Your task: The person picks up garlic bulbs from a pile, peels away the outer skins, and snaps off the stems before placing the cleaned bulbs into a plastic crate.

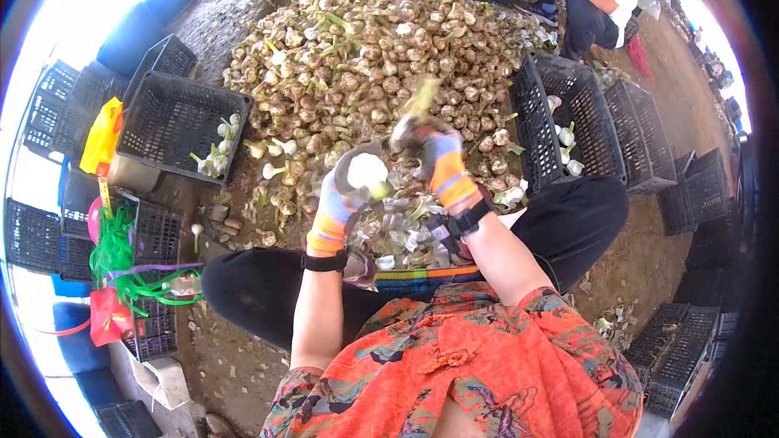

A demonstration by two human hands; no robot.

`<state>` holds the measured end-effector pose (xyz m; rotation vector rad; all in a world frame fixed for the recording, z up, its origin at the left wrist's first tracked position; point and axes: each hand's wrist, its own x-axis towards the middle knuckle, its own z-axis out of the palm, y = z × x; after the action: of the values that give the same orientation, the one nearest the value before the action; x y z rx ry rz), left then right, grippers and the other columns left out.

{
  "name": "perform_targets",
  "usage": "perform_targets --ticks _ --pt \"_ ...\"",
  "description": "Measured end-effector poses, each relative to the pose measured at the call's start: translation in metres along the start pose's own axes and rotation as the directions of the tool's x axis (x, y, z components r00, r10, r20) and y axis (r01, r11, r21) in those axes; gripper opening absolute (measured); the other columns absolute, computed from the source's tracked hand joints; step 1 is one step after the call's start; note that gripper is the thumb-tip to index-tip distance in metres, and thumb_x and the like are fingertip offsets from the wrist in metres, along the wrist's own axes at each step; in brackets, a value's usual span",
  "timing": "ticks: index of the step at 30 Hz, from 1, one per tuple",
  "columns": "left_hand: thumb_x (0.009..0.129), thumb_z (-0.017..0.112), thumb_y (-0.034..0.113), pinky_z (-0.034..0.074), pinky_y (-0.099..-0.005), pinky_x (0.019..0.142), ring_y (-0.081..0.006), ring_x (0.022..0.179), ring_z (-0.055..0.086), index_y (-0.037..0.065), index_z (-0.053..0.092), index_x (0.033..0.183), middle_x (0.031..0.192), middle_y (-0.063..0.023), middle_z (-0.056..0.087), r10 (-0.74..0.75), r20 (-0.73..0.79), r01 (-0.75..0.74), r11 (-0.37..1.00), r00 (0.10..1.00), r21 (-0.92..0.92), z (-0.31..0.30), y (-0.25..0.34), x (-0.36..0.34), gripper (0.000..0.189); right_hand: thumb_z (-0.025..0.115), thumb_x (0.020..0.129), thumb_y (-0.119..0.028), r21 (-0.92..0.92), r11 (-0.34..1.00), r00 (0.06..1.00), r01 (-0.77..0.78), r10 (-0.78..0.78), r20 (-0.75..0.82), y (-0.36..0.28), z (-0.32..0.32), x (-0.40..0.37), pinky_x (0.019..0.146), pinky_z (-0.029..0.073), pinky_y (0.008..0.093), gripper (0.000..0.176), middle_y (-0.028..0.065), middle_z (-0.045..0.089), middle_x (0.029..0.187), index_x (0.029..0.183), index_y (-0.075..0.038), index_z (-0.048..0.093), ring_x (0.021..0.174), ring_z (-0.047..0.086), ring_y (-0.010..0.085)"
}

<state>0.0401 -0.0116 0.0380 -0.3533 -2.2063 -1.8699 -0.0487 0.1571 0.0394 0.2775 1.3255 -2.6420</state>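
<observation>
My left hand (341, 195), in an orange and grey work glove, is closed around a peeled white garlic bulb (367, 171) with a short pale green stub of stem. Just to its right and higher, my right hand (434, 146) wears a matching glove and is smeared by motion. Its fingers look curled, but what they grip is not clear. A pale yellow-green piece of stalk (423, 97) sticks up at its fingertips, also blurred. Both hands are above loose peelings (410, 231) between my legs, at the near edge of a large heap of unpeeled garlic (365, 57).
A black crate (182, 122) on the left and another (580, 113) on the right each hold several clean bulbs. More crates (641, 138) stand farther right. Green netting and ribbons (118, 251) hang at the left. Another person (588, 0) sits at the upper right.
</observation>
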Motion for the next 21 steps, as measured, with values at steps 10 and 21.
perform_targets --ticks 10,21 --pt "0.063 0.074 0.009 0.043 -0.0274 0.084 -0.0154 0.094 0.052 0.0 0.039 0.124 0.112 -0.0113 0.05 -0.046 -0.128 0.088 0.936 0.991 0.342 0.008 0.037 0.0 0.071 0.065 0.066 -0.024 -0.627 0.519 0.674 0.581 0.126 0.728 -0.034 0.024 -0.026 0.078 0.046 0.0334 0.042 0.0161 0.062 0.093 0.103 -0.005 0.062 0.091 0.059 0.0289" --pt "0.069 0.065 -0.001 0.042 -0.028 0.087 -0.0174 0.101 0.051 0.0 0.042 0.119 0.112 -0.0107 0.051 -0.021 -0.256 0.015 1.0 0.967 -0.027 0.024 0.01 0.0 0.055 0.06 0.069 -0.023 -0.734 -0.004 0.731 0.679 0.088 0.676 -0.039 0.04 -0.032 0.077 0.045 0.0382 0.029 0.0204 0.059 0.092 0.088 -0.001 0.06 0.087 0.057 0.0341"
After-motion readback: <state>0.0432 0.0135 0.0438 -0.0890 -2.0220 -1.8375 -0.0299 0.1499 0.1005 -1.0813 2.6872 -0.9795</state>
